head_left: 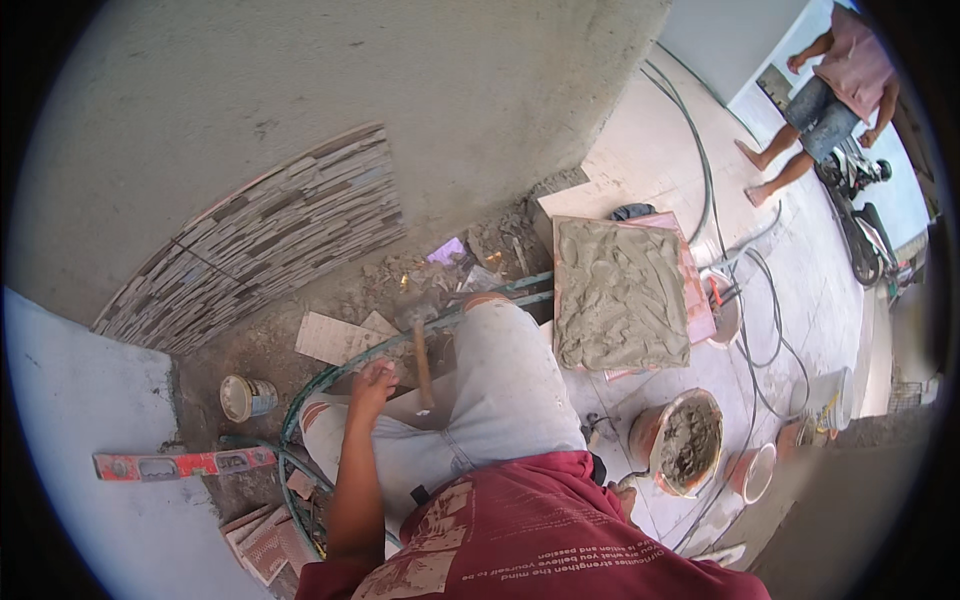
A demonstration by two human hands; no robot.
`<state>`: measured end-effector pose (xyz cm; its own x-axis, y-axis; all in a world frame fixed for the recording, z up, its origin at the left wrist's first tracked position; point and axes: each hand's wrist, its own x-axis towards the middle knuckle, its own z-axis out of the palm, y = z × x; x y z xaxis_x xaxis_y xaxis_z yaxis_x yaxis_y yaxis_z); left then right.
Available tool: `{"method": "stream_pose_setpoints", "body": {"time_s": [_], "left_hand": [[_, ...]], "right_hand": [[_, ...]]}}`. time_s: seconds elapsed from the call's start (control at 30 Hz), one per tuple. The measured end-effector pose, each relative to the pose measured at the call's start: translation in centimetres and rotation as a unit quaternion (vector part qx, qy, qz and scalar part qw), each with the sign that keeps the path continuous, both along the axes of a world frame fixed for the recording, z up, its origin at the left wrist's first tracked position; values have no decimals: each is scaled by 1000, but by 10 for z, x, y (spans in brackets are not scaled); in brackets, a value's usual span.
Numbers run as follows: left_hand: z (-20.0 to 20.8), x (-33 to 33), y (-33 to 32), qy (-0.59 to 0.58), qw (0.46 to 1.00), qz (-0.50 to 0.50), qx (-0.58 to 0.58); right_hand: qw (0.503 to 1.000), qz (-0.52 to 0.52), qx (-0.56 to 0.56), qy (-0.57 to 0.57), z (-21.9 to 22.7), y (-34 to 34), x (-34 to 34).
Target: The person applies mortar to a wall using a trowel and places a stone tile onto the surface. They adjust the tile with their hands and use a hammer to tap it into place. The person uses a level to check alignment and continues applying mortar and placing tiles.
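Observation:
My left hand (373,383) hovers by my left knee, fingers loosely bent and apart, with nothing visible in it. Beside it, a hammer (424,372) with a wooden handle leans between my legs, its head towards the wall. My right hand (625,496) shows only in part past my shirt, near a bucket of mortar (690,442); its fingers are mostly hidden. Ahead to the right lies a square tile covered with wet grey mortar (622,295), spread in uneven ridges. Stone-patterned tiles (290,225) cover the lower wall on the left.
A red spirit level (185,464) leans at the left, near a small tub (247,398) and tile pieces (335,338). Green hose (296,410) loops around my legs. Rubble lines the wall's foot. A smaller bucket (752,473) and cables lie right. Another person (835,85) stands far right near a motorcycle (862,215).

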<state>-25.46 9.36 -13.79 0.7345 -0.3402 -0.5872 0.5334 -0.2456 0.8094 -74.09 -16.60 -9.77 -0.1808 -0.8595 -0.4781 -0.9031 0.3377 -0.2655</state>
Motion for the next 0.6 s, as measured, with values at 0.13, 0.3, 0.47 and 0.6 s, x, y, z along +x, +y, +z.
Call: {"method": "stream_pose_setpoints", "body": {"time_s": [0.13,0.3,0.47,0.6], "left_hand": [[27,34,-10,18,994,74,-83],[95,140,-19,-40,951,228,-203],[178,215,-12,-22,908,317,-271],[209,240,-6,10,896,346,-278]], "right_hand": [[946,268,-145,-112,92,-75,116],[709,606,-226,-282,201,-112,334],[532,767,-300,-196,305,-60,513],[460,819,-340,-53,368,-15,602]]}}
